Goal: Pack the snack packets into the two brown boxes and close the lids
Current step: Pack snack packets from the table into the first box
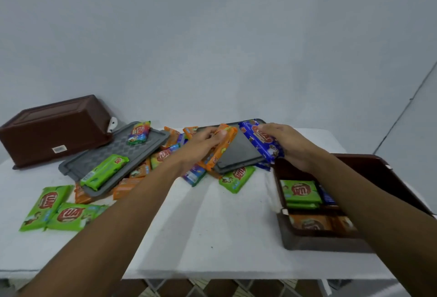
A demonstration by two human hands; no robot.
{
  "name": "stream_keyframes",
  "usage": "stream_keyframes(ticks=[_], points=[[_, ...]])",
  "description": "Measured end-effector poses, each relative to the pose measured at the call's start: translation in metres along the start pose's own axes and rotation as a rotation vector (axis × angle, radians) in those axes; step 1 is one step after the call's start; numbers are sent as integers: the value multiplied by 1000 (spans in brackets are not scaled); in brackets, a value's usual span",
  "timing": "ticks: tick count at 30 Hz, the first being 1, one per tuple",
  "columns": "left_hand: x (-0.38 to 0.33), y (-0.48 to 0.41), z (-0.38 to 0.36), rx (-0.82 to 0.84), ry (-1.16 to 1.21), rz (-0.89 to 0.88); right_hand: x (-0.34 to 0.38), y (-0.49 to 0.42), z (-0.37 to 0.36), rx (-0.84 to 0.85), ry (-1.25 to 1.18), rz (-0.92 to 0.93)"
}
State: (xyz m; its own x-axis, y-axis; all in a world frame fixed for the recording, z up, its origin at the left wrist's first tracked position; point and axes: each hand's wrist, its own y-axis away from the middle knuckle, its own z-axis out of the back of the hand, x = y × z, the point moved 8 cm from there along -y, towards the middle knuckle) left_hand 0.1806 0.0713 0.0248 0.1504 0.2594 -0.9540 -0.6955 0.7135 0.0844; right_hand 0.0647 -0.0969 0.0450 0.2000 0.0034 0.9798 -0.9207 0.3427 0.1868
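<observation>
Holding an orange packet (222,147), the left hand (201,140) curls round it above one of two grey lids (238,154); the right hand (290,147) grips a blue packet (262,140) at the far rim of the open brown box (319,240), part-filled. The second brown box (54,128) lies overturned, far left. Two green packets (47,202) lie near the table's (212,225) left edge; white tabletop shows between the forearms.

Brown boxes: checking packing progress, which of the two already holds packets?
The right brown box, upright and open near the right hand, with green packets and orange packets inside. The left brown box lies upside down.
</observation>
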Motion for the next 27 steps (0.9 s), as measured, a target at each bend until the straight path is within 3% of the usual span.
stream_keyframes(ticks=[4,9,18,27], points=[[-26,8,-53,14,25,29,-8,32,56,-54,-47,-1],[-55,12,-119,46,13,16,-28,62,125,-56,143,-41],[-53,-2,-201,-122,130,145,-74,69,195,-78,476,-169],[-33,-6,-214,-208,-57,193,-62,69,206,-125,650,8]])
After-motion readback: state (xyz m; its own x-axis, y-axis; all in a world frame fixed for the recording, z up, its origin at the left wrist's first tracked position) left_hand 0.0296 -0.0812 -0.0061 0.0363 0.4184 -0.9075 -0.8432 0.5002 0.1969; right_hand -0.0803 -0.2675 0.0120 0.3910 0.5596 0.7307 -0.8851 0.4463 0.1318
